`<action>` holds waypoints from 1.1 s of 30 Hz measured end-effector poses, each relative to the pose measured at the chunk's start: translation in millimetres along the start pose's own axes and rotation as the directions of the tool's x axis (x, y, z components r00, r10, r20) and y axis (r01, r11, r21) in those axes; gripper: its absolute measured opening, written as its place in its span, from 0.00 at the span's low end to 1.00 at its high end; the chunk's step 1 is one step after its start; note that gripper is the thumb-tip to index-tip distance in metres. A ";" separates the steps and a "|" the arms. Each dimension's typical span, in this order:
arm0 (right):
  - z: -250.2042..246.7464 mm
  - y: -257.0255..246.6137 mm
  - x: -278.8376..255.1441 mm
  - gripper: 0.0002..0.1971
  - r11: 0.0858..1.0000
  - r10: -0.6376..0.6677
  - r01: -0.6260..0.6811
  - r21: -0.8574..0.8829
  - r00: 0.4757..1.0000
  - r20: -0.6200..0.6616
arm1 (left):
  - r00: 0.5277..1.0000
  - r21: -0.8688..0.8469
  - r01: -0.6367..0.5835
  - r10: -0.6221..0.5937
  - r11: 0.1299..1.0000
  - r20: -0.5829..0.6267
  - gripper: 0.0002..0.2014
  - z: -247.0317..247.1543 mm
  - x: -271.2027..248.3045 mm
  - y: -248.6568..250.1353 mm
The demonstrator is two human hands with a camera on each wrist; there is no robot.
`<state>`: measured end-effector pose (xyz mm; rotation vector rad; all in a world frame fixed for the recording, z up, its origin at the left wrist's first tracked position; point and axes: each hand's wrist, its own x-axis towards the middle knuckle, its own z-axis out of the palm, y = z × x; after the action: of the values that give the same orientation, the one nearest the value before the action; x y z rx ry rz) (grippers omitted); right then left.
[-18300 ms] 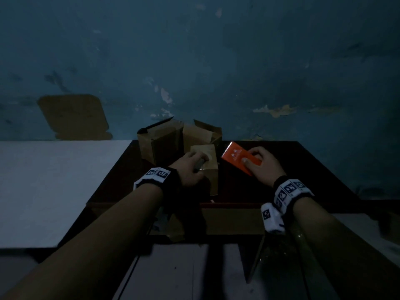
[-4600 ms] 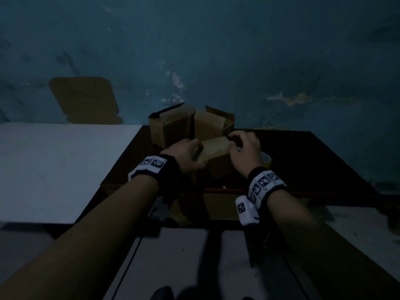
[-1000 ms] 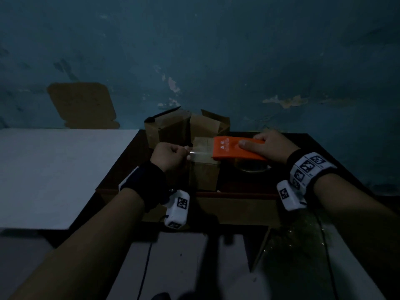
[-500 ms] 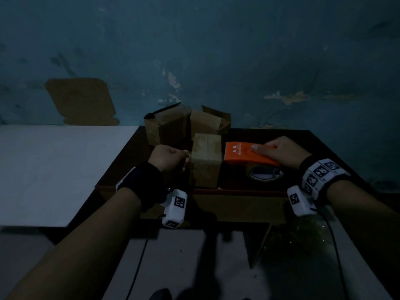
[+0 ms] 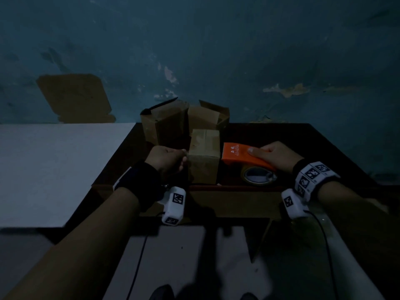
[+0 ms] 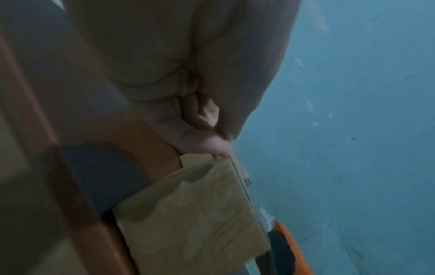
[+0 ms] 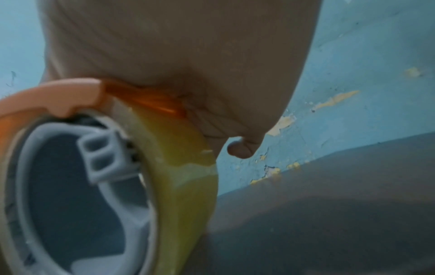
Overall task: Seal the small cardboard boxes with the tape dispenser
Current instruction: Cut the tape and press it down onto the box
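A small closed cardboard box [image 5: 203, 154] stands near the front of the dark table [image 5: 313, 148], with a glossy strip across its top. My left hand [image 5: 183, 159] is curled into a fist against the box's left side. In the left wrist view one fingertip [image 6: 219, 151] touches the box's [image 6: 193, 214] upper edge, and I see nothing held. My right hand [image 5: 266, 154] grips the orange tape dispenser [image 5: 240, 153] just right of the box, its front edge close to the box's side. The yellowish tape roll [image 7: 186, 182] sits under my palm on its grey hub [image 7: 70, 186].
Two more cardboard boxes [image 5: 164, 124] [image 5: 207, 115] with open flaps stand behind the small box, against the blue wall. A white surface [image 5: 54, 169] adjoins the table on the left. A flat cardboard piece [image 5: 75, 98] leans on the wall behind it.
Over the last second the dispenser travelled right across the box top and came down beside its right side. My left hand sank from holding the tape end to the box's left side.
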<state>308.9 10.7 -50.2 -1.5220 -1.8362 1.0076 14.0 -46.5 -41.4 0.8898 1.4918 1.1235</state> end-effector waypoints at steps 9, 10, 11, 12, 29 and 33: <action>19.7 -0.4 10.0 0.28 0.999 0.020 -0.023 0.047 0.998 0.055 | 0.979 -0.071 0.183 -0.176 0.981 0.099 0.09 -12.6 14.7 -14.4; 19.1 0.2 10.2 0.28 0.999 0.025 -0.028 0.041 0.998 0.061 | 0.978 -0.059 0.186 -0.178 0.981 0.112 0.10 -12.2 14.9 -16.3; 18.5 0.9 10.1 0.28 0.999 0.028 -0.031 0.036 0.998 0.065 | 0.977 -0.029 0.182 -0.177 0.983 0.120 0.11 -11.4 15.7 -18.3; 18.3 1.3 9.8 0.27 0.999 0.027 -0.029 0.031 0.998 0.064 | 0.977 0.000 0.176 -0.174 0.984 0.119 0.13 -10.6 17.5 -21.0; 25.6 -0.5 10.1 0.24 0.998 0.023 -0.026 0.050 0.998 0.057 | 0.997 0.173 -0.049 0.059 0.984 -0.051 0.03 -3.2 33.3 -31.0; 23.3 1.9 9.2 0.26 0.998 0.037 -0.039 0.039 0.997 0.066 | 0.988 0.334 -0.127 0.148 0.934 -0.038 0.03 0.4 35.2 -33.1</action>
<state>289.4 15.1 -65.5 -1.5220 -1.8267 1.1177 7.8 -23.1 -83.3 1.2152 1.7238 1.0227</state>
